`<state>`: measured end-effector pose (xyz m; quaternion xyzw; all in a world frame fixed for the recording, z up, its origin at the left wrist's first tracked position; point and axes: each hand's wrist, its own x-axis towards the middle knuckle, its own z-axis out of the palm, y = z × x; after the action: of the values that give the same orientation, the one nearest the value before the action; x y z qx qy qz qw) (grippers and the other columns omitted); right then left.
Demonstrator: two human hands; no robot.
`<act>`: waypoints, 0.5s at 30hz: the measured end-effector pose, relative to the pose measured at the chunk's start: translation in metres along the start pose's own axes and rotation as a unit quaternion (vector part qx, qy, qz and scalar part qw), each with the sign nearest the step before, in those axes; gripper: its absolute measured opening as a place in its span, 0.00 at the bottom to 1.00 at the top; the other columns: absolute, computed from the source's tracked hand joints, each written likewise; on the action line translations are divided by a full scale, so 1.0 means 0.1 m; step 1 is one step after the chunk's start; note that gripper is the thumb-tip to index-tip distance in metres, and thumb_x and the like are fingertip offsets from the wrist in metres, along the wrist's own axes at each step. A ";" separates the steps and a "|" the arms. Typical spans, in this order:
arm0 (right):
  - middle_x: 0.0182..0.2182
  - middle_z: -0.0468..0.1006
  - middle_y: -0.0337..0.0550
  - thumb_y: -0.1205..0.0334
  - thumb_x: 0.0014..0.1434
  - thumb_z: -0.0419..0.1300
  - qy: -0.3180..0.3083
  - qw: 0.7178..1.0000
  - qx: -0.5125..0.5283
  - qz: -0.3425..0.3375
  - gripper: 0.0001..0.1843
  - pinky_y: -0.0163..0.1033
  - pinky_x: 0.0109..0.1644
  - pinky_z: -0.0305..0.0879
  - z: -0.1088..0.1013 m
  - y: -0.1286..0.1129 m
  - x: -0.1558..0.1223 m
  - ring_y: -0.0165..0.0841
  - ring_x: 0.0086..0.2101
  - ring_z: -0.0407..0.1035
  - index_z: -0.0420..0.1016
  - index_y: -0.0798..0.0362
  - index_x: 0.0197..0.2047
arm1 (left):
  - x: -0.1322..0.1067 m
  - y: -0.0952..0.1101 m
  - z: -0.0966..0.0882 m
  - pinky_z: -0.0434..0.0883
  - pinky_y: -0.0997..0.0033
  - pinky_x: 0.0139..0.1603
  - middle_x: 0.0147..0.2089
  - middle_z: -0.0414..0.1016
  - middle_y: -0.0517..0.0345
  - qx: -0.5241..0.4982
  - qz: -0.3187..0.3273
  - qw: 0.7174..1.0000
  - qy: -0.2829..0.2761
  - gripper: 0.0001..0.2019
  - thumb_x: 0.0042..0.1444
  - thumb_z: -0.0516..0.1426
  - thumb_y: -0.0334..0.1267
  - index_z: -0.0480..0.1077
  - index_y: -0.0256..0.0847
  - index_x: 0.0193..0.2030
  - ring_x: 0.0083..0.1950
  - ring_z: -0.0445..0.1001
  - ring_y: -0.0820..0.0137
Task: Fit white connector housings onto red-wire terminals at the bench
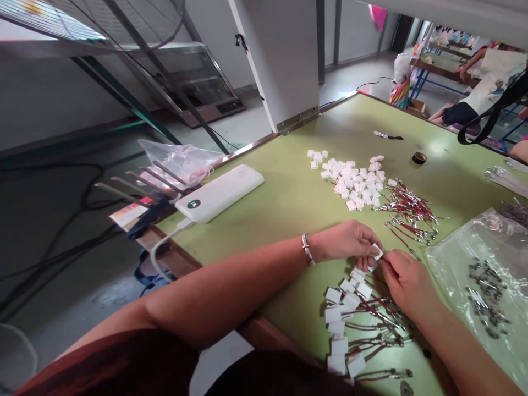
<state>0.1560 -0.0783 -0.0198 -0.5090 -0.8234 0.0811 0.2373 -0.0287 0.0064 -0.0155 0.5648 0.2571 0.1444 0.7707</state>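
My left hand pinches a small white square connector housing between thumb and fingers. Right against it, my right hand is closed, its fingertips meeting the housing's edge; what they grip is hidden, though a thin wire end may be between them. Below both hands lies a bunch of white housings with dark red wires running from them to metal terminals. Beyond my hands are a pile of loose white housings and a heap of short red wires with metal ends.
A white power bank with a cable lies at the table's left edge. To the right is a clear plastic bag with small metal parts. Farther back is a black tape roll. Another person sits at the far right.
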 end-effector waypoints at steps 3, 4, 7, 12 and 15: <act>0.23 0.69 0.39 0.64 0.64 0.49 -0.036 0.999 0.026 0.031 0.14 0.35 0.30 0.57 -0.09 -0.02 0.03 0.30 0.25 0.63 0.68 0.52 0.27 | -0.03 0.04 0.01 0.65 0.78 0.24 0.24 0.75 0.60 0.069 0.009 0.997 0.021 0.09 0.55 0.60 0.39 0.75 0.35 0.40 0.22 0.68 0.79; 0.24 0.71 0.40 0.62 0.64 0.50 -0.043 0.997 0.036 0.045 0.14 0.35 0.31 0.59 -0.13 0.00 0.05 0.30 0.26 0.64 0.70 0.52 0.29 | -0.05 0.05 0.01 0.65 0.79 0.25 0.26 0.75 0.60 0.112 0.024 0.993 0.036 0.09 0.55 0.60 0.38 0.75 0.37 0.40 0.23 0.68 0.79; 0.31 0.76 0.43 0.55 0.63 0.52 -0.013 0.995 0.027 0.099 0.13 0.37 0.35 0.62 -0.23 0.13 0.12 0.33 0.31 0.68 0.74 0.51 0.36 | -0.10 0.11 0.00 0.66 0.79 0.30 0.29 0.76 0.59 0.238 0.080 0.968 0.014 0.05 0.52 0.62 0.36 0.78 0.40 0.35 0.27 0.69 0.78; 0.39 0.75 0.45 0.51 0.63 0.52 -0.016 0.967 -0.159 0.196 0.14 0.38 0.29 0.55 -0.15 0.39 0.18 0.35 0.31 0.68 0.74 0.50 0.37 | -0.11 0.20 -0.16 0.68 0.74 0.37 0.28 0.73 0.55 0.342 0.098 0.927 0.118 0.14 0.58 0.59 0.43 0.77 0.38 0.25 0.33 0.70 0.72; 0.38 0.74 0.46 0.57 0.64 0.50 -0.064 0.960 -0.184 0.201 0.12 0.38 0.29 0.53 -0.07 0.40 0.17 0.36 0.33 0.68 0.71 0.51 0.35 | -0.06 0.19 -0.35 0.67 0.69 0.41 0.37 0.73 0.51 0.432 0.047 0.831 0.347 0.14 0.59 0.57 0.46 0.76 0.36 0.37 0.36 0.70 0.68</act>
<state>0.1849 -0.0456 -0.0230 -0.6923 -0.7186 0.0063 0.0652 -0.0522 0.0367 -0.0043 0.7645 0.5166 0.2415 0.3006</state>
